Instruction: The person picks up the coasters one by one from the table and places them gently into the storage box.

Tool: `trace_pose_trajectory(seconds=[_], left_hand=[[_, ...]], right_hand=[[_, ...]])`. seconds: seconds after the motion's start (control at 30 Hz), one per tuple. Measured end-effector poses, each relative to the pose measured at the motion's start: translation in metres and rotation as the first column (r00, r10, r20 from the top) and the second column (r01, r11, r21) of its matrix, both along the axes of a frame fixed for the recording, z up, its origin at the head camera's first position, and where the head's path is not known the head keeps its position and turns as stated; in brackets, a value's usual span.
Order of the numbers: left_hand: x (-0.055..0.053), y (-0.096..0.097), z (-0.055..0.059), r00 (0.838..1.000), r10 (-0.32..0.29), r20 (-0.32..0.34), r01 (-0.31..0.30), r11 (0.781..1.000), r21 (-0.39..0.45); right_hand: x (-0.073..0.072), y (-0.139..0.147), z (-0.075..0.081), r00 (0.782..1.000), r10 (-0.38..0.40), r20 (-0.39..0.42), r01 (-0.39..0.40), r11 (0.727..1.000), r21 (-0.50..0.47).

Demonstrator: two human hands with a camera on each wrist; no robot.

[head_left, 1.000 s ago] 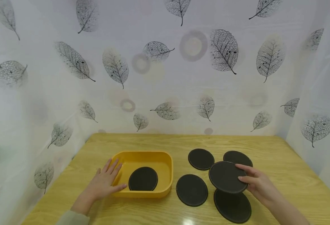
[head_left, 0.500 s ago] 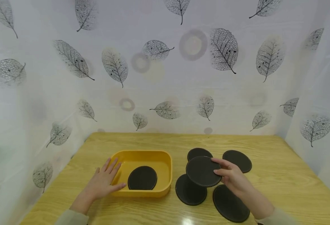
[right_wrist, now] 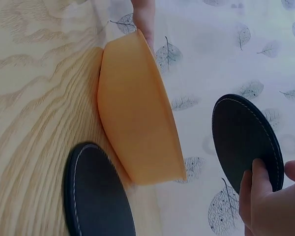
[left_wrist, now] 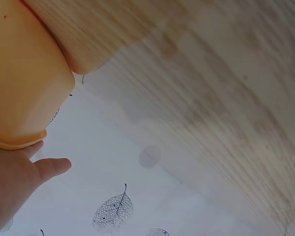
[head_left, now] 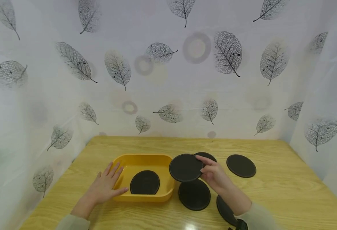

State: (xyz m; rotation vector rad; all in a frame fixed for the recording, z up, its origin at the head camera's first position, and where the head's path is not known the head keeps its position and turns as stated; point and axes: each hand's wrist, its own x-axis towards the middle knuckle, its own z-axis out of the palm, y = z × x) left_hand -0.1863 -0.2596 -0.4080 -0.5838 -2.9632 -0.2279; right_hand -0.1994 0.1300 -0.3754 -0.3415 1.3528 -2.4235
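Observation:
My right hand [head_left: 218,179] pinches a round black stitched coaster [head_left: 185,167] at its right edge, thumb on one face and fingers on the other. The coaster hangs above the table beside the right rim of a yellow plastic tub [head_left: 139,198]. Fingers spread, my left hand [head_left: 103,187] rests on the tub's left rim; the left wrist view shows its thumb off to the side of the tub wall [left_wrist: 29,73]. Inside the tub lies another black coaster [head_left: 144,183]. In the right wrist view the held coaster [right_wrist: 243,140] is clear of the tub [right_wrist: 137,110].
Several more coasters lie flat on the wooden table [head_left: 280,185]: one just below the held one [head_left: 194,196], one behind it [head_left: 207,156], one farther right [head_left: 241,165], and one partly under my right forearm [head_left: 225,209]. A leaf-patterned white curtain [head_left: 185,83] encloses the back and sides.
My right hand has carried the coaster leftward and slightly up, from over the right-hand coasters to the tub's right rim. The left hand has stayed in place.

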Motion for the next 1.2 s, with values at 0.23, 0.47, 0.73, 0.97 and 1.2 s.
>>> trace_pose_trajectory(seconds=[0.23,0.47,0.73,0.97,1.2], left_hand=[[0.002,-0.001,-0.003,0.999,0.005,0.032,-0.006,1.0,0.004],[0.002,-0.003,-0.005,1.0,-0.004,-0.002,0.004,1.0,0.005],[0.002,-0.002,-0.004,1.0,0.008,0.017,-0.008,1.0,0.005],[0.001,-0.001,-0.004,1.0,0.014,0.005,-0.014,1.0,-0.009],[-0.001,0.0,-0.003,1.0,0.014,0.011,-0.014,1.0,-0.006]], right_hand=[[-0.003,-0.031,-0.002,0.997,-0.035,0.073,0.03,0.997,0.066],[-0.007,-0.056,-0.005,0.996,-0.022,0.083,0.018,0.999,0.049],[-0.01,-0.076,-0.01,0.995,-0.026,0.092,0.02,0.997,0.068],[-0.015,-0.09,-0.015,0.997,-0.017,0.07,0.01,0.996,0.093],[-0.019,-0.1,-0.018,0.999,-0.029,0.041,0.023,0.99,0.14]])
